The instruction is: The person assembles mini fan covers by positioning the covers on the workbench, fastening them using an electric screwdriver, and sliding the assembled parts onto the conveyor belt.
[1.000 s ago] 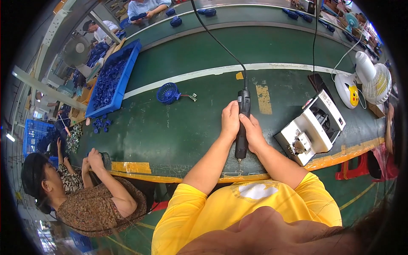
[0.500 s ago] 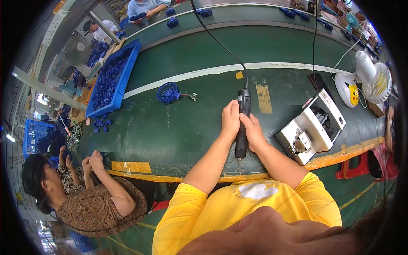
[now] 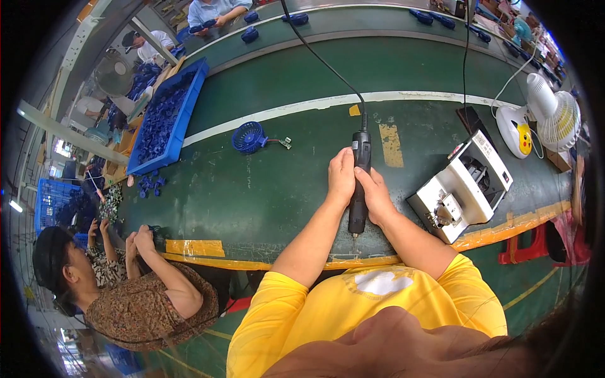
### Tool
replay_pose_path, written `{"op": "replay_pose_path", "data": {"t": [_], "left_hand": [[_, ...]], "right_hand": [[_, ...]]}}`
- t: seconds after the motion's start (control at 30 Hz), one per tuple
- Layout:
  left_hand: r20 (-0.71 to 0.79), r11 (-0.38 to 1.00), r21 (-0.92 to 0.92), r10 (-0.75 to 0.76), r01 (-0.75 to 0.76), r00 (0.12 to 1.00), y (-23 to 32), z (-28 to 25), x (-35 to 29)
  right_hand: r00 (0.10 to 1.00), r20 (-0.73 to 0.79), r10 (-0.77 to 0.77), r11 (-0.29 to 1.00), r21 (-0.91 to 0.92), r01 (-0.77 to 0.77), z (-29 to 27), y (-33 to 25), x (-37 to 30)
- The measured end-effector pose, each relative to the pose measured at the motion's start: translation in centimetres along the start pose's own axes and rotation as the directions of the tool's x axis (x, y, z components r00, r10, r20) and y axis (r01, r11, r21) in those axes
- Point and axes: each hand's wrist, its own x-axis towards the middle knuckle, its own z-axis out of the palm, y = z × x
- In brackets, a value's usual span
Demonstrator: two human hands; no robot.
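A black electric screwdriver (image 3: pixel 359 189) lies on the green bench in front of me, its bit pointing toward my body and its cable running off the far end. Along its left side my left hand (image 3: pixel 341 181) is closed, the fingers pressed against the body. From the right my right hand (image 3: pixel 377 196) grips it too, with the thumb across the top. A small round blue fan housing (image 3: pixel 249 137) rests to the left beyond my hands, with red wires leading to a little circuit board (image 3: pixel 287 143). To the right stands a white screw feeder (image 3: pixel 463 189).
A blue crate (image 3: pixel 200 79) full of blue parts stands at the left, with loose blue pieces (image 3: pixel 150 184) beside it. A white desk fan (image 3: pixel 548 113) occupies the far right. A co-worker (image 3: pixel 132 290) sits at my left; others work across the conveyor (image 3: pixel 391 24).
Blue items on the far conveyor have shifted slightly left. The co-worker's hands at left have moved a little. My hands and the screwdriver stay where they were.
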Motion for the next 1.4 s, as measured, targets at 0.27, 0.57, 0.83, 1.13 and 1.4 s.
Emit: {"op": "replay_pose_path", "data": {"t": [0.27,0.57,0.83,1.13,1.4], "left_hand": [[-0.006,1.0,0.009,0.002,-0.002,1.0,0.22,0.11,0.02],[-0.022,1.0,0.022,-0.003,0.004,1.0,0.01,0.18,0.07],[-0.006,1.0,0.014,0.0,0.0,1.0,-0.08,0.24,0.03],[-0.014,0.999,0.038,0.01,-0.01,1.0,0.07,0.16,-0.01],[-0.007,1.0,0.006,0.021,-0.021,1.0,-0.05,0.25,0.0]], "right_hand": [[1.0,0.007,-0.006,1.0,0.003,0.006,-0.28,0.33,0.27],[1.0,-0.004,-0.015,1.0,-0.007,0.015,-0.28,0.39,0.38],[1.0,-0.007,-0.021,0.999,-0.027,0.021,-0.49,0.43,0.33],[1.0,0.001,-0.026,1.0,-0.013,0.026,-0.17,0.2,0.11],[1.0,-0.004,-0.02,1.0,-0.023,0.02,-0.3,0.23,0.19]]}}
